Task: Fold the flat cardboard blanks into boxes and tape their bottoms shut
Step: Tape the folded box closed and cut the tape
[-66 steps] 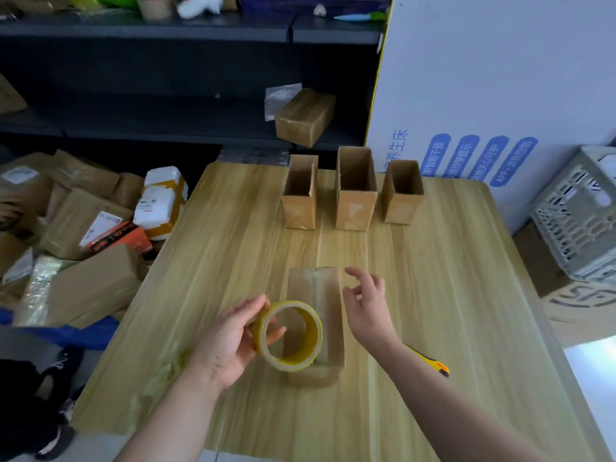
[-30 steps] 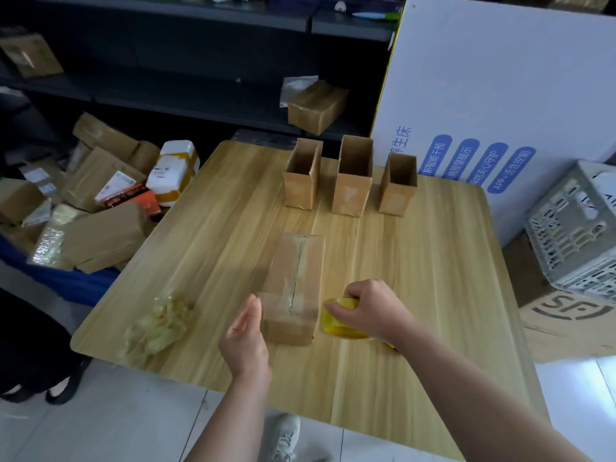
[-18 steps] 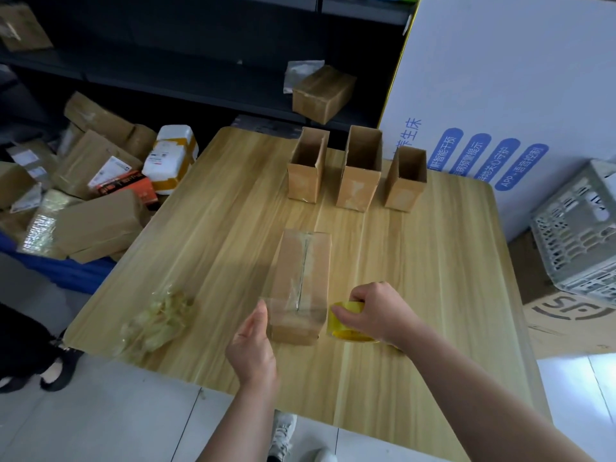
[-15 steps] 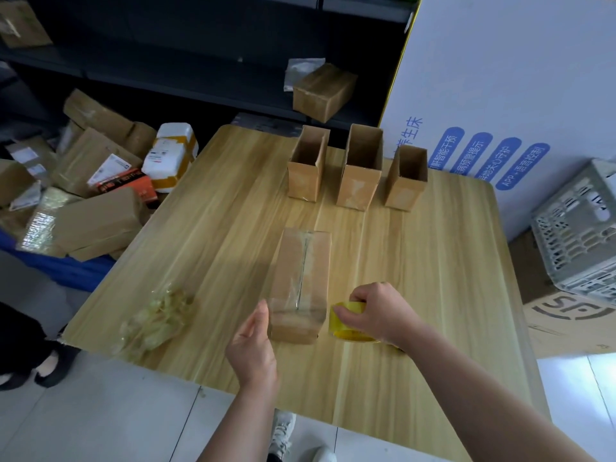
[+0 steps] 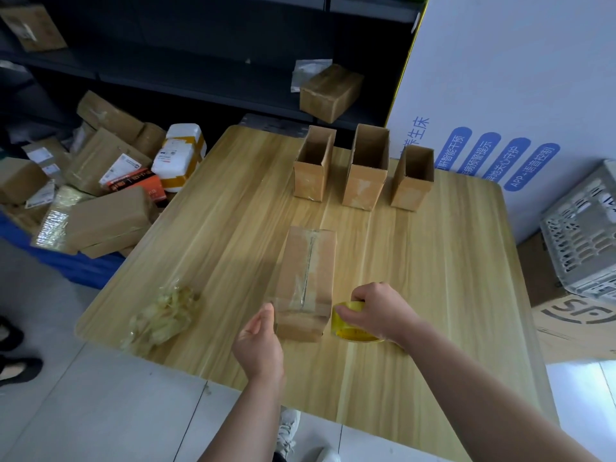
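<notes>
Box: taped box [image 5: 305, 281] laid on table [image 5: 450, 261], between the hands.
Left hand [image 5: 258, 345]: fingers straight, touching box's near-left corner.
Right hand [image 5: 380, 311]: curled round yellow tape roll [image 5: 350, 323], just right of box.

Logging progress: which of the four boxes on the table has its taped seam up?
The near box, between the left hand and the tape roll in the right hand; tape runs along its top. The three far boxes stand open-topped.

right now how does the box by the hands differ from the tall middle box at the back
The near box shows a taped seam on top; the tall middle box shows an open top. The near box lies between the left hand and the tape roll; the tall middle box stands untouched. Both are brown cardboard.
</notes>
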The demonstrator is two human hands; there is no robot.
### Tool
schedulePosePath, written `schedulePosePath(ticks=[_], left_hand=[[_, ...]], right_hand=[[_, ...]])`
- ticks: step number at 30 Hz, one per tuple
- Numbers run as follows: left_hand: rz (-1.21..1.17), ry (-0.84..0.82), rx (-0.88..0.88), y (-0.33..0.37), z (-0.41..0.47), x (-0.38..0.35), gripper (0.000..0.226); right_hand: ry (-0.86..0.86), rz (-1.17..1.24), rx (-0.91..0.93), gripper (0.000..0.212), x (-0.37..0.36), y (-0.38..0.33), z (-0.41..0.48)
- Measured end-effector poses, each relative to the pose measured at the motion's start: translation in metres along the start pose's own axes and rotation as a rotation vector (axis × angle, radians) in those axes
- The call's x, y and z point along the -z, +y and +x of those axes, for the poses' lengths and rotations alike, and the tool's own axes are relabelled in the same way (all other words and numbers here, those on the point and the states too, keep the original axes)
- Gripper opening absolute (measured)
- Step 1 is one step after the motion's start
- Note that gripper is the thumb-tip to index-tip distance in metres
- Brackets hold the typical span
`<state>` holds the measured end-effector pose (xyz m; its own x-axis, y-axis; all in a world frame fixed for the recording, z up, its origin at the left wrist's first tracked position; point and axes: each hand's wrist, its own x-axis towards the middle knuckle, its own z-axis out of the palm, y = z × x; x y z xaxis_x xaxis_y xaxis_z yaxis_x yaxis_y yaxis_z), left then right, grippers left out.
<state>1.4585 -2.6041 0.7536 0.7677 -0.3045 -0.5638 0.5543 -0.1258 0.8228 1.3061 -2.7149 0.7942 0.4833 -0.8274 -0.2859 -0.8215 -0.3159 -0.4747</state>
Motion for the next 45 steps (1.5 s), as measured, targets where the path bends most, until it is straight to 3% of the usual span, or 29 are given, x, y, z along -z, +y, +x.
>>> schedulePosePath(ticks=[3, 6, 7, 9, 10, 12, 14, 16, 20, 26, 30, 32, 33, 36, 41, 45], left_hand=[[0.025, -0.044, 0.036, 0.007, 0.007, 0.002, 0.01], [0.028, -0.094, 0.087, 0.017, 0.024, 0.01, 0.046], [0.096, -0.095, 0.035, 0.021, 0.027, 0.012, 0.045], [0.314, -0.066, -0.205, 0.03, 0.021, 0.016, 0.03], [0.458, -0.06, -0.426, 0.032, 0.016, 0.018, 0.029], [0.71, -0.156, -0.904, 0.026, 0.01, 0.022, 0.027], [0.937, -0.281, -1.108, 0.011, 0.011, 0.021, 0.025], [1.139, -0.368, -1.049, 0.001, 0.01, 0.018, 0.038], [1.461, -0.378, -1.01, 0.013, 0.019, 0.002, 0.079], [1.587, -0.354, -1.012, 0.017, 0.047, 0.004, 0.075], [1.753, -0.388, -0.789, 0.008, 0.08, 0.066, 0.108], [1.623, -0.331, -0.754, -0.002, 0.083, 0.077, 0.088], [1.532, -0.336, -0.645, -0.004, 0.081, 0.069, 0.071], [1.214, -0.396, -0.554, 0.005, 0.064, 0.015, 0.043], [0.896, -0.505, -0.462, 0.015, 0.036, -0.039, 0.043], [0.785, -0.576, -0.341, 0.035, 0.042, -0.051, 0.068]], right_hand=[[-0.009, -0.021, 0.005, 0.051, -0.003, -0.001, 0.0], [-0.018, -0.018, 0.002, 0.053, -0.005, -0.002, 0.001], [-0.017, -0.016, 0.003, 0.053, -0.006, -0.003, 0.001], [-0.01, -0.006, -0.004, 0.052, -0.009, -0.005, 0.001], [-0.004, 0.007, -0.015, 0.051, -0.011, -0.005, 0.002], [0.011, 0.032, -0.042, 0.051, -0.015, -0.006, 0.001], [0.022, 0.059, -0.062, 0.053, -0.02, -0.008, -0.001], [0.028, 0.087, -0.07, 0.054, -0.024, -0.012, -0.002], [0.02, 0.181, -0.034, 0.053, -0.029, -0.019, -0.004], [-0.019, 0.178, 0.041, 0.051, -0.035, -0.01, -0.007], [-0.036, 0.177, -0.144, 0.045, -0.046, 0.05, -0.027], [-0.017, 0.24, -0.209, 0.04, -0.049, 0.068, -0.035], [-0.017, 0.266, -0.216, 0.04, -0.052, 0.072, -0.035], [0.002, 0.319, -0.214, 0.042, -0.056, 0.064, -0.025], [0.02, 0.357, -0.181, 0.047, -0.039, 0.042, -0.003], [0.039, 0.344, -0.155, 0.053, -0.031, 0.037, 0.008]])
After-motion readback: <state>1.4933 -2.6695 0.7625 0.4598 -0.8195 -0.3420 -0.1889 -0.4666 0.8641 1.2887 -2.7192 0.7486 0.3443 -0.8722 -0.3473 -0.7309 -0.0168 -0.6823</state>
